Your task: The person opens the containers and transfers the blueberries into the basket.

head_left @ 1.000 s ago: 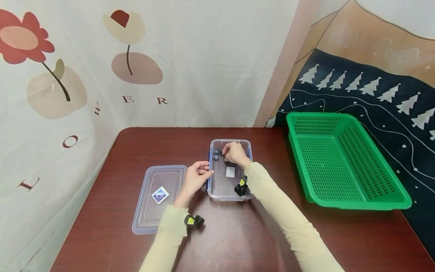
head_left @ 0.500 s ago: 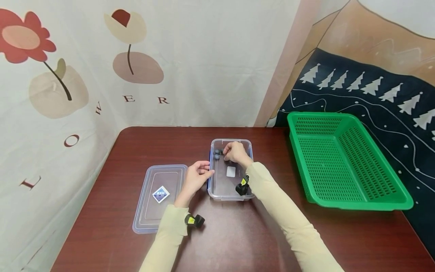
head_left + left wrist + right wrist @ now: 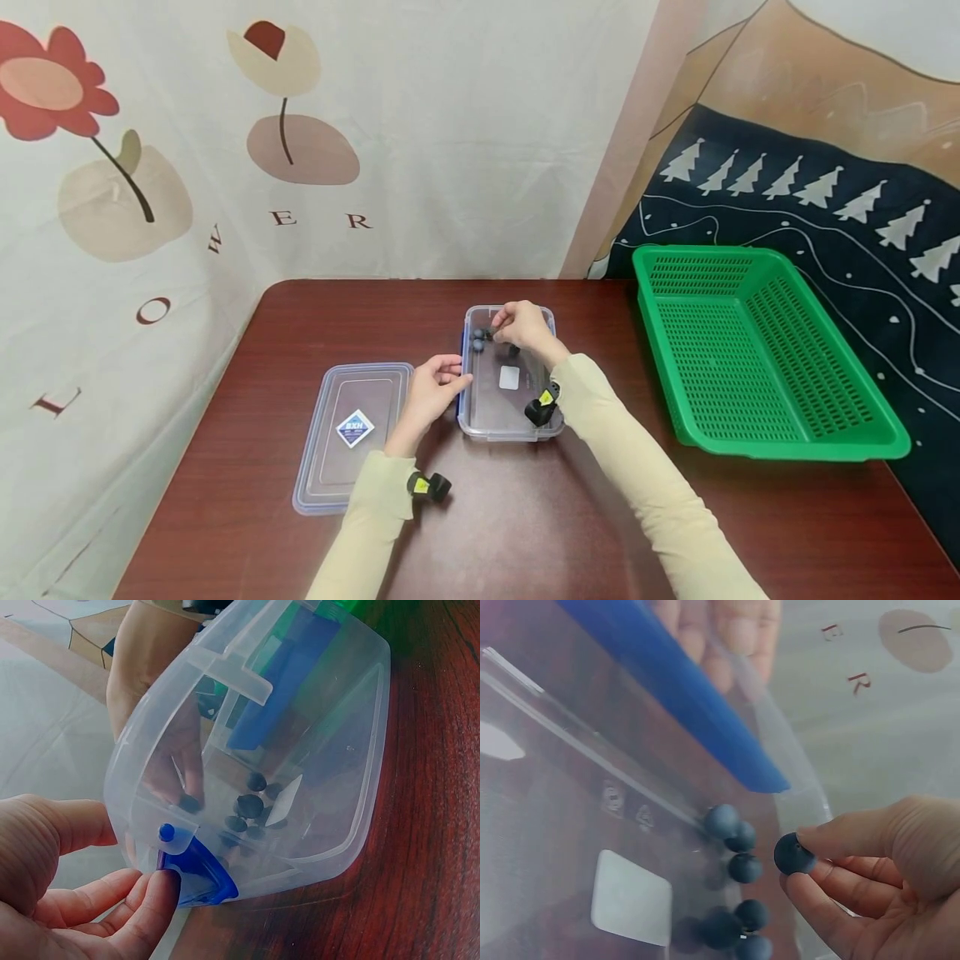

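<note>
A clear plastic food container [image 3: 487, 417] with blue side latches stands uncovered on the table. My right hand [image 3: 525, 327] is over its far end, pinching one blueberry [image 3: 793, 853] between thumb and fingertips. Several other dark blueberries [image 3: 721, 822] lie on the container's floor, grouped near the far left corner in the head view. Close by them a white square patch [image 3: 631, 898] shows on the floor. My left hand [image 3: 431, 392] stays at the container's left side, with loosely bent fingers [image 3: 154, 915] touching the wall by a blue latch [image 3: 196, 871].
The clear lid [image 3: 322, 475], with a blue and white label, lies flat on the left of the table, partly under my left wrist. A large green slotted basket [image 3: 675, 400] stands on the right. A printed cloth [image 3: 465, 167] hangs behind the table's far edge.
My right hand has lifted slightly and shifted a little to the right, pinching a blueberry. The left hand, container, lid and basket stay in place.
</note>
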`<state>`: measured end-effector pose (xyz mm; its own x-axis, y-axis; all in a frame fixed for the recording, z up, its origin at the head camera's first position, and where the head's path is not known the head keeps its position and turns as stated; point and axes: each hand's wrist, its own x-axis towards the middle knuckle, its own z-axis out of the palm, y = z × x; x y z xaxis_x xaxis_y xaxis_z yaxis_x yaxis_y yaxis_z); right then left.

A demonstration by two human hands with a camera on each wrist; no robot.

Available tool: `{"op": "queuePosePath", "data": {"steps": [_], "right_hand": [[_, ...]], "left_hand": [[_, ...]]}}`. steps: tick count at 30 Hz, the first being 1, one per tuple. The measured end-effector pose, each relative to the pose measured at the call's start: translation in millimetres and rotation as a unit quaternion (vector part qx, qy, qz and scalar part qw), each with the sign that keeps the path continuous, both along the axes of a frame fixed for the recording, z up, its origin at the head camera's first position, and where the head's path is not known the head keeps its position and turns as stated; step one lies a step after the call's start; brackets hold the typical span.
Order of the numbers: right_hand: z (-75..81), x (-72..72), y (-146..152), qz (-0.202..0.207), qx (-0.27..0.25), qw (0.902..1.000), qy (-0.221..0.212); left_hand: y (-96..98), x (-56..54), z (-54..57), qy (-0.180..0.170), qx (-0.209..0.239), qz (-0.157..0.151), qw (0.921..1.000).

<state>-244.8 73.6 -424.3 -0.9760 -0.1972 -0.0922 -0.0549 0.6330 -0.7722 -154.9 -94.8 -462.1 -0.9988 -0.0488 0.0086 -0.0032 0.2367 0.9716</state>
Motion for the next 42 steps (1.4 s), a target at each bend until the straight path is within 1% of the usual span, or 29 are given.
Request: {"op": "queuePosePath", "data": {"steps": [7,9,14,22,29,35,42], "right_hand": [[15.8,-0.8,11.0,-0.014,-0.003,0.9998,0.014],[20.8,-1.0,14.5,-0.014,-0.015,0.9997,0.015],[33.8,-0.5,23.5,-0.018,-0.022,0.9992,0.029],[55.9,3.7,39.4,-0.035,-0.060,0.9974,0.014],[73.7,6.4,54.9,-0.033,-0.059,0.9968,0.042],[82.7,9.6,72.2,-0.031,-0.061,0.9964,0.051],[84.6,13.1,101.1,-0.056,-0.052,0.9954,0.059]], "left_hand": [[0.4,0.4,0.1,0.003,-0.004,-0.004,1.0000],[0.5,0.3,-0.3,0.003,-0.002,-0.005,1.0000],[0.1,0.2,-1.8,0.002,0.003,-0.007,1.0000],[0.0,1.0,-2.2,0.012,0.002,-0.009,0.9999],[-0.4,0.8,-0.8,0.006,0.003,-0.010,0.9999],[-0.8,0.8,-0.1,-0.001,0.000,-0.006,1.0000],[0.2,0.9,-0.3,-0.002,-0.002,-0.008,1.0000]]}}
